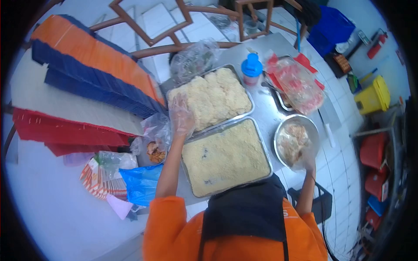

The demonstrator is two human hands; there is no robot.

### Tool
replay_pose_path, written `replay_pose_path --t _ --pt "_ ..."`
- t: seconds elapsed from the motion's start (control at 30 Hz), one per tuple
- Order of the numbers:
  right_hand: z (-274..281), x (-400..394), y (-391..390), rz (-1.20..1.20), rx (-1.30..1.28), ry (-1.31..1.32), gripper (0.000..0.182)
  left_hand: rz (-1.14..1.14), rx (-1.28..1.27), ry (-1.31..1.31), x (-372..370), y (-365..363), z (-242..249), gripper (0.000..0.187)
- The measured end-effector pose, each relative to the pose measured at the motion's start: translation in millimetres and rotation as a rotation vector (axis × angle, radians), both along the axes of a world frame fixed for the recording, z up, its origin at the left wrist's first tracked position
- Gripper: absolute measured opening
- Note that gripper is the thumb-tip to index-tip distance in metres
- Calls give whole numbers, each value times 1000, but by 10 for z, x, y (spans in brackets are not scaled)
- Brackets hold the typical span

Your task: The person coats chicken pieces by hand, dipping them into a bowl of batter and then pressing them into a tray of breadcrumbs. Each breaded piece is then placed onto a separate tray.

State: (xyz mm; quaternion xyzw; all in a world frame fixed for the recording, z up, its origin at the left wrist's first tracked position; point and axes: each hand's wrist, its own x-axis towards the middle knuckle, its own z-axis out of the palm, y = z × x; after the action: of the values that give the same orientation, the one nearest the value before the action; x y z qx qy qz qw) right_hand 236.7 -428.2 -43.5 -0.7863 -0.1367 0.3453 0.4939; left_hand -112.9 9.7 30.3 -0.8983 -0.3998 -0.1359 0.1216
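My left hand (182, 116), in a clear plastic glove, rests at the left edge of a metal tray heaped with pale breaded pieces (213, 96); its fingers are spread over the coating. Nearer my body lies a second tray (226, 156) covered with yellowish crumbs, dark metal showing in two spots. On the right, my gloved right hand (305, 158) reaches into the near side of a round steel bowl (277, 140) that holds wet, pale raw pieces (294, 137). The right fingers are blurred, and whether they hold a piece cannot be made out.
Behind stands a blue-lidded shaker (251, 69), with a red and clear plastic bag (296, 82) beside it. A white-handled knife (329, 135) lies right of the bowl. Folded orange, blue and red stacks (87, 74) and a blue bag (141, 182) lie left.
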Motion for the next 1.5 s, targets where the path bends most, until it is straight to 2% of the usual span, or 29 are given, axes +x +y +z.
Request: replay_pose_path --t 0.03,0.1,0.13,0.2,0.23,0.3,0.5,0.57,0.6,0.67,0.7,0.73,0.77,0.83,0.9,0.93,1.0,1.03,1.1,1.13,1.17,1.23,1.27,1.3,1.37,1.4,1.43,1.47,1.5 --pt "-46 35 -31 -8 100 -18 50 -39 -94 -69 36 -157 37 74" --pt "-747 242 -321 212 194 -771 28 -105 -220 -143 198 -334 -12 76" --pt "-554 231 -333 198 161 -779 28 -85 -176 -107 282 -376 -68 79" --pt "161 16 41 -137 141 5 27 -79 -138 -71 350 -326 -179 87" --pt "249 8 72 -156 133 -5 27 -99 -147 -77 374 -306 -190 87" --pt "373 -46 65 -207 290 220 28 -44 -123 15 377 -312 -200 89" --pt "732 -190 106 -192 324 206 26 -11 -171 64 391 -258 -247 89" --pt "881 -205 143 -78 223 153 43 18 -170 92 383 -263 -213 87" --pt "863 -226 165 -63 228 158 43 -19 -108 35 386 -299 -194 82" --pt "820 -267 237 105 137 -208 32 -44 -35 -21 329 -455 -167 78" --pt "1013 -371 336 118 147 -209 32 -51 -50 -101 307 -662 -45 73" --pt "1371 -556 493 251 149 -277 32 -55 -65 -182 225 -825 28 69" --pt "1567 -710 617 386 150 -344 33 -37 -60 -182 65 -903 -198 69" --pt "1328 -818 844 540 213 -276 31 -97 -273 -128 -328 -1091 -891 63" --pt "1256 -1027 1047 708 274 -200 29 -76 -364 -174 -483 -1587 -664 60" --pt "1285 -1182 1160 764 267 -285 26 -87 -449 -222 -513 -1807 -573 57" --pt "1424 -1495 1331 836 261 -465 15 18 -387 -152 -622 -2121 -671 57" --pt "1429 -1604 1388 861 270 -461 15 89 -333 -77 -694 -2214 -741 56" --pt "1416 -1758 1449 880 174 -212 11 148 -326 -73 -850 -2321 -817 57" --pt "1378 -1816 1423 973 260 -489 15 182 -323 -66 -901 -2374 -839 59" --pt "1224 -1847 1387 988 259 -486 15 196 -327 -69 -946 -2417 -862 59" --pt "1053 -1896 1334 1212 287 -565 21 236 -503 -79 -954 -2457 -686 65" --pt "1019 -1827 1265 1334 155 -579 24 244 -504 -81 -951 -2470 -694 65" --pt "976 -1785 1253 1340 154 -579 24 216 -486 -62 -935 -2481 -721 69" --pt "830 -1649 1225 1144 305 -510 22 188 -473 -47 -905 -2507 -771 74" --pt "796 -1548 1220 1146 303 -511 22 134 -531 -98 -893 -2506 -785 84" --pt "777 -1441 1231 1018 290 -513 20 80 -588 -149 -887 -2509 -808 95" --pt "748 -1377 1256 890 277 -512 18 79 -588 -149 -871 -2525 -832 95" --pt "736 -1365 1295 889 277 -512 18 41 -585 -146 -844 -2551 -864 106"
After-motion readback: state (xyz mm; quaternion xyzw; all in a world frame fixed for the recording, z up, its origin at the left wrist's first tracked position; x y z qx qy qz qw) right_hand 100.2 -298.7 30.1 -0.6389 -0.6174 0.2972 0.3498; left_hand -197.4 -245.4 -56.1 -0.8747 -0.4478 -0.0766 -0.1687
